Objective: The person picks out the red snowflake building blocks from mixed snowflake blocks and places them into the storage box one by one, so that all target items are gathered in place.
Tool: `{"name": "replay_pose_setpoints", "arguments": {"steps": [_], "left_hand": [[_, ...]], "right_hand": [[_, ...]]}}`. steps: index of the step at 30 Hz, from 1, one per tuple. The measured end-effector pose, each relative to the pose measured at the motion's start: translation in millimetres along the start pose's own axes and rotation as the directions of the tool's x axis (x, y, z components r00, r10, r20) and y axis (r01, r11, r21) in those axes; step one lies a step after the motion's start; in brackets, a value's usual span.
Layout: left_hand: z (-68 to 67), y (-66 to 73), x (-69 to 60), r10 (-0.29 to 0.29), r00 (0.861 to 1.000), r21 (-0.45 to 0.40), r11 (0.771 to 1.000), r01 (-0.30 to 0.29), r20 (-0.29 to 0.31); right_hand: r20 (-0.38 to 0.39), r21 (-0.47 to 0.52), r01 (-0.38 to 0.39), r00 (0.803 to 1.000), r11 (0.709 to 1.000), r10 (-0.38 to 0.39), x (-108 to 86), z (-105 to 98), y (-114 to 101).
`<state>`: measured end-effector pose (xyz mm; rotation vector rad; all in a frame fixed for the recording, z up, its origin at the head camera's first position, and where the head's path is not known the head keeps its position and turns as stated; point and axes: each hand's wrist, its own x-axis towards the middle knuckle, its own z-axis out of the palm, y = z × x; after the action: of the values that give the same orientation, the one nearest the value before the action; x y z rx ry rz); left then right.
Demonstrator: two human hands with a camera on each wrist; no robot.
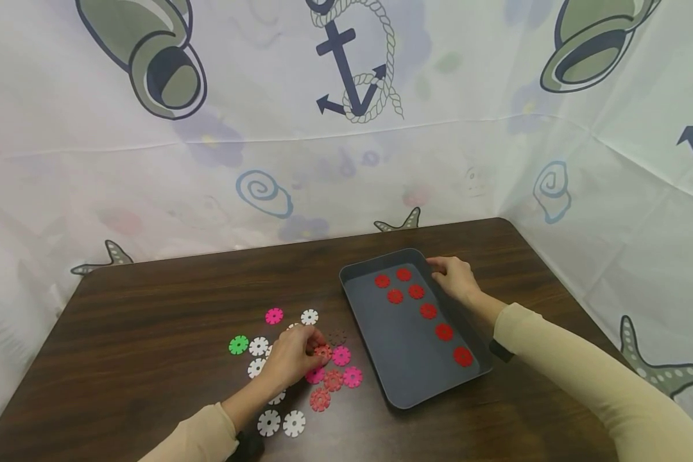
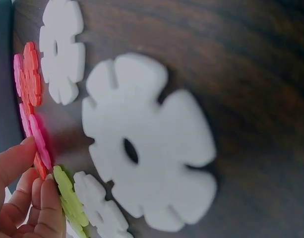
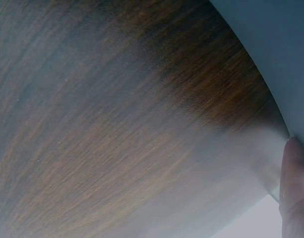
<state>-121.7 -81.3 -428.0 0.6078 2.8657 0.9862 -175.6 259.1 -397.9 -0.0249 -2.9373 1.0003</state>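
My left hand pinches a coral-red notched plastic disc between thumb and fingers, just above the loose discs left of the tray. In the left wrist view that disc is mostly hidden behind the fingertips and a pink disc. My right hand holds the right rim of a dark grey baking tray near its far corner. Several red discs lie flat in the tray, in a line along its right side and a small group at the far end. In the right wrist view one finger lies against the tray's outer wall.
Loose discs lie around my left hand: white, pink, coral, a green one and a dark or see-through one. The brown wooden table meets a patterned cloth behind and to the right.
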Motion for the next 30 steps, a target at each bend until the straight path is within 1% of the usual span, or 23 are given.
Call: {"name": "replay_pose_setpoints", "arguments": {"steps": [12,16,21,24,27,30], "left_hand": [[-0.6,2.9,-1.8,0.028,0.999,-0.009,1.000,-0.028,-0.016],[-0.4,2.8,-1.9,0.045,0.999,-0.035,0.998,-0.046,-0.021],[0.2,2.2,-1.0,0.033,0.999,-0.129,0.991,-0.033,-0.005],[0.1,2.5,-0.2,0.014,1.000,-0.198,0.980,-0.013,0.005],[0.1,2.8,1.1,0.001,1.000,-0.238,0.971,0.001,0.006],[0.0,2.8,3.3,-0.026,1.000,-0.282,0.959,0.029,0.014]], "right_hand": [[-0.003,-0.009,0.006,1.000,1.000,-0.006,-0.2,1.1,-3.3],[-0.008,-0.013,0.013,1.000,1.000,-0.013,-0.8,0.6,-3.0],[-0.010,-0.009,0.019,1.000,1.000,-0.019,-1.3,0.1,-2.2],[-0.011,-0.008,0.018,1.000,1.000,-0.018,-0.6,0.5,-1.6],[-0.012,-0.007,0.017,1.000,1.000,-0.017,-0.3,1.2,-1.4],[-0.014,-0.010,0.019,1.000,1.000,-0.019,0.2,1.6,-1.3]]}}
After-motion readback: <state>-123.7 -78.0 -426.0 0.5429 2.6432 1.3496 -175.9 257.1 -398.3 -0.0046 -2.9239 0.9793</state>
